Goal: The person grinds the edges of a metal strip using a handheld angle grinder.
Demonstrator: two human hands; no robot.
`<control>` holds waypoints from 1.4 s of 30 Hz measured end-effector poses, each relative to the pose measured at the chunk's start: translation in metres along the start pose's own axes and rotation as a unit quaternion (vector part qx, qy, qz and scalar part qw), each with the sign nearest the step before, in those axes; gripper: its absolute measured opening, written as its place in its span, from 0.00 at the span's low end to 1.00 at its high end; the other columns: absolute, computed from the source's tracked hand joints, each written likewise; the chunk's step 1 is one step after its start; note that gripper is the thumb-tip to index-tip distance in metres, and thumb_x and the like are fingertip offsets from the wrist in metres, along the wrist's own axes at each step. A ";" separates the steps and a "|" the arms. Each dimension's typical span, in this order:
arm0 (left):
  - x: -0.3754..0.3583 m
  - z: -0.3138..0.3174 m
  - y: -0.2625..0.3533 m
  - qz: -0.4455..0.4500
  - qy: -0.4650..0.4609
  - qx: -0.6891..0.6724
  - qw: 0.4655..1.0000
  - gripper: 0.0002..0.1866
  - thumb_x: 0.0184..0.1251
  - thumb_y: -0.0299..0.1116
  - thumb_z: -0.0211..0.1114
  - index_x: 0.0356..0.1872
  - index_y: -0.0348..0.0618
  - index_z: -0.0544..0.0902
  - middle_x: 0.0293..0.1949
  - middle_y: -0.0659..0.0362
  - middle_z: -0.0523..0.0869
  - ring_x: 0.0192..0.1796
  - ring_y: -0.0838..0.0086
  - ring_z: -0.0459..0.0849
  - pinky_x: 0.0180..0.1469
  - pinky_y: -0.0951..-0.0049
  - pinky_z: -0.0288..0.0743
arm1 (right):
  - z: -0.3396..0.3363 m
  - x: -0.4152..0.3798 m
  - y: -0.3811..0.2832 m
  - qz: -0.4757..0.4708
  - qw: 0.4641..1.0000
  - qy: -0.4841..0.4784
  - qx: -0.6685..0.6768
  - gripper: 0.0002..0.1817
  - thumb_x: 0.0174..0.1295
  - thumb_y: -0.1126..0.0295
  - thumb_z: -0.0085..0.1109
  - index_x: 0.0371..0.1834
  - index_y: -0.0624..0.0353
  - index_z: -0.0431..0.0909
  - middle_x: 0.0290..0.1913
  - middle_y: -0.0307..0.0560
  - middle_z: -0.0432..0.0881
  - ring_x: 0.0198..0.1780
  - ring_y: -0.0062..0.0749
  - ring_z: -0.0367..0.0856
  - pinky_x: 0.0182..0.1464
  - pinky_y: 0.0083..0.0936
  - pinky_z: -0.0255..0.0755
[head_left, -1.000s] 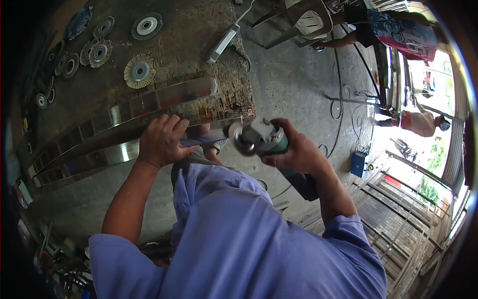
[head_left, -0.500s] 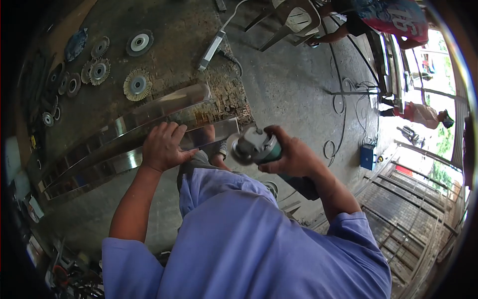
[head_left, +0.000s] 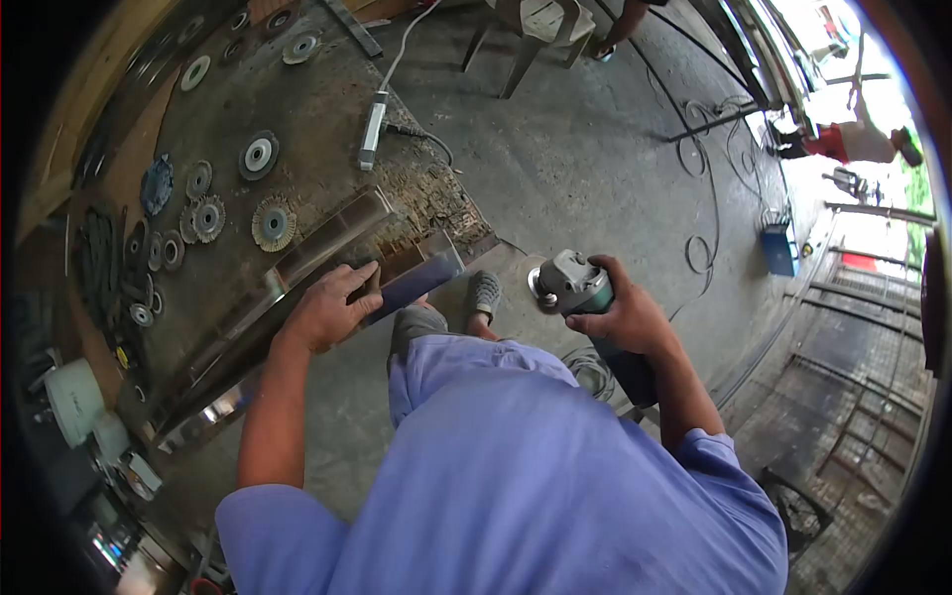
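Note:
My right hand (head_left: 632, 315) is wrapped round the body of an angle grinder (head_left: 583, 288), whose round disc (head_left: 540, 288) stands apart from the metalwork to its left. My left hand (head_left: 332, 309) grips the near edge of a long, shiny curved metal piece (head_left: 421, 280), thumb on one side and fingers over the other. That piece lies tilted along the workbench edge, its right end near the bench corner. Behind it rests a second curved metal length (head_left: 337, 233), roughly parallel. My left forearm hides part of the near piece.
Several grinding discs and wheel brushes (head_left: 274, 223) lie on the worn workbench (head_left: 327, 129). A power strip (head_left: 373, 129) with a cable sits near its edge. Cables (head_left: 702, 253) and a blue box (head_left: 779, 248) are on the floor. A plastic chair (head_left: 540, 30) and other people stand farther off.
The grinder has moved right, away from the metal piece's end. Under my left hand, the near piece has tipped, showing a darker face. My view has shifted and turned.

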State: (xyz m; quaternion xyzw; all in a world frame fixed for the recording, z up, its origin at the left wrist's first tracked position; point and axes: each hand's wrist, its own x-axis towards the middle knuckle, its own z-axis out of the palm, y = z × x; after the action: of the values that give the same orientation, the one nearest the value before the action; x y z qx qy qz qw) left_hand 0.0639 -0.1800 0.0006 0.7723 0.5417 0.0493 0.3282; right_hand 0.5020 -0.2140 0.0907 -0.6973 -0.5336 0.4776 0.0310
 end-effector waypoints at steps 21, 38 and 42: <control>0.019 0.049 0.045 0.245 0.162 0.281 0.914 0.47 0.63 0.47 0.74 0.83 0.65 0.62 0.76 0.47 0.68 0.70 0.50 0.74 0.69 0.50 0.69 | 0.011 -0.015 0.043 -0.016 0.995 0.056 0.085 0.55 0.43 0.49 0.83 0.75 0.58 0.65 0.57 0.66 0.84 0.61 0.58 0.85 0.64 0.42 0.76; 0.053 0.020 0.062 -0.001 0.061 0.119 0.991 0.34 0.51 0.41 0.82 0.59 0.42 0.77 0.49 0.51 0.85 0.50 0.50 0.82 0.55 0.51 0.77 | -0.002 0.018 0.006 0.026 0.985 0.124 0.117 0.55 0.45 0.47 0.82 0.74 0.61 0.65 0.58 0.69 0.84 0.62 0.58 0.84 0.65 0.41 0.75; 0.065 0.032 0.064 0.019 0.069 0.136 0.988 0.33 0.51 0.43 0.81 0.56 0.41 0.77 0.48 0.50 0.84 0.48 0.49 0.82 0.52 0.51 0.78 | -0.017 0.059 0.017 0.016 0.986 0.088 0.140 0.55 0.46 0.46 0.81 0.74 0.63 0.64 0.57 0.70 0.84 0.62 0.59 0.84 0.65 0.40 0.75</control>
State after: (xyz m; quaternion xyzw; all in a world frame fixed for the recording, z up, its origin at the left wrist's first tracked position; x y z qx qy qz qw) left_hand 0.1558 -0.1509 -0.0060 0.8146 0.5498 0.0343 0.1813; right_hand 0.5245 -0.1674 0.0530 -0.7339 -0.4451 0.4848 0.1678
